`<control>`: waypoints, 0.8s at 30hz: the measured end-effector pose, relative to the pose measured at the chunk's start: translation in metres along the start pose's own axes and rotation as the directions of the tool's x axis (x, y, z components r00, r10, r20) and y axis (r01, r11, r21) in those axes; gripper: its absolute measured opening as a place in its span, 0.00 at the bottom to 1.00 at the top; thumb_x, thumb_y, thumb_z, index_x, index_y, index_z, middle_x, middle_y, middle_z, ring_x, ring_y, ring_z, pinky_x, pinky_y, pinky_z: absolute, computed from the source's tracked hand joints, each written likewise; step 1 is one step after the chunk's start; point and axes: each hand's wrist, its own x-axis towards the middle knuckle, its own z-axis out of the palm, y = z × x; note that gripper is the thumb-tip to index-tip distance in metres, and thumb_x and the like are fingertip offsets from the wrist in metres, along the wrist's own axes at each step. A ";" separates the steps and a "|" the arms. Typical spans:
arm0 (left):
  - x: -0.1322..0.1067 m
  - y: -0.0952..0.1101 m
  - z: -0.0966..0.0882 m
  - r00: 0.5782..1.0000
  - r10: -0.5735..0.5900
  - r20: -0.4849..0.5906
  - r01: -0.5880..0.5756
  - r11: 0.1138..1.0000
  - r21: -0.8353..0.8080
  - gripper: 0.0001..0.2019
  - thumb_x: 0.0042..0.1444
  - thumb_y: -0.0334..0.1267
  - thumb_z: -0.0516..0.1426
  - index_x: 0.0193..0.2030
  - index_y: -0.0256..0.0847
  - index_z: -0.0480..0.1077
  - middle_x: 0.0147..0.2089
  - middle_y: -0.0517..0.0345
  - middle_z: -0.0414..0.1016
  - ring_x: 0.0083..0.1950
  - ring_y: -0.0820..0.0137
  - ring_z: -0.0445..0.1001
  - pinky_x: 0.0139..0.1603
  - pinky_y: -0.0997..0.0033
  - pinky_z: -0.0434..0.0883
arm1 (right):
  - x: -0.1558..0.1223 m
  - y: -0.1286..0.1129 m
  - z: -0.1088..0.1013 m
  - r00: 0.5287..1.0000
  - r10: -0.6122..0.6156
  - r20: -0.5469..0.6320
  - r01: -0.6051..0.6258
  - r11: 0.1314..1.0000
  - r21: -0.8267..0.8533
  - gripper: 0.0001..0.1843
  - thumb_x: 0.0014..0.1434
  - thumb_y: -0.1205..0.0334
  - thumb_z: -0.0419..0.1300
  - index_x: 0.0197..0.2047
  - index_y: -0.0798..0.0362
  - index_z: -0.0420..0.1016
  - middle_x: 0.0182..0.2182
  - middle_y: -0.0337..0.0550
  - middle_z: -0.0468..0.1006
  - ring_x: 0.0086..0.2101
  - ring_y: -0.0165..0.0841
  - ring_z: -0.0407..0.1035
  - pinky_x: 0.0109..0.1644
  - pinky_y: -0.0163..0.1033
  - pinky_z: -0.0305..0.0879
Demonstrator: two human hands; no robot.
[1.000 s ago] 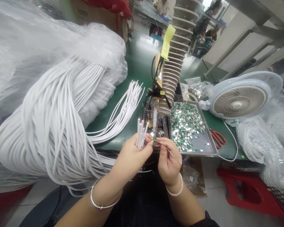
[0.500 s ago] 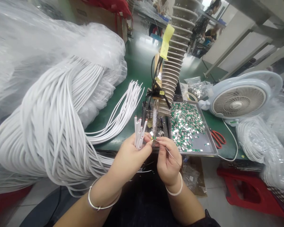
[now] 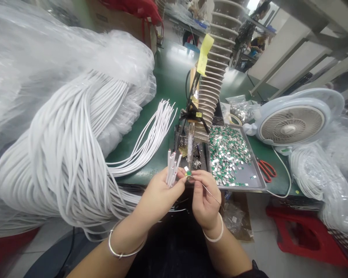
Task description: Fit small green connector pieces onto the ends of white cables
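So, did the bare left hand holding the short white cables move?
Yes, slightly: against the grey metal tray, the left hand and its short white cables sit a little lower in the view, toward the person, than earlier.

You face a long green workbench (image 3: 174, 69), a red plastic stool (image 3: 295, 235) on the pale tiled floor (image 3: 261, 247) to your right, white wall panels (image 3: 290, 50) under a grey metal frame (image 3: 316, 23) beyond.
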 end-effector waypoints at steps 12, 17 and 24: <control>-0.010 -0.017 -0.006 0.995 -0.065 -0.074 0.070 0.996 0.060 0.12 0.59 0.45 0.51 0.35 0.38 0.67 0.15 0.65 0.68 0.19 0.73 0.66 0.25 0.75 0.63 | -0.015 0.003 -0.015 0.990 0.033 0.134 -0.042 0.997 0.065 0.12 0.60 0.72 0.48 0.40 0.52 0.70 0.31 0.44 0.75 0.33 0.33 0.72 0.36 0.41 0.72; -0.007 -0.024 -0.005 0.984 -0.090 -0.153 0.087 0.996 -0.025 0.11 0.60 0.44 0.51 0.34 0.38 0.67 0.12 0.70 0.58 0.15 0.76 0.58 0.20 0.78 0.57 | -0.019 0.003 -0.032 0.985 0.028 0.172 -0.021 0.999 -0.043 0.14 0.59 0.74 0.50 0.43 0.51 0.70 0.33 0.45 0.76 0.34 0.34 0.72 0.36 0.41 0.72; 0.001 -0.029 0.004 0.974 -0.189 -0.126 0.108 0.871 -0.479 0.13 0.55 0.46 0.56 0.30 0.37 0.65 0.12 0.75 0.50 0.14 0.82 0.47 0.17 0.82 0.46 | -0.024 -0.013 -0.027 0.970 -0.036 0.241 0.033 0.999 0.018 0.19 0.59 0.78 0.47 0.50 0.52 0.66 0.34 0.45 0.72 0.35 0.32 0.69 0.38 0.39 0.71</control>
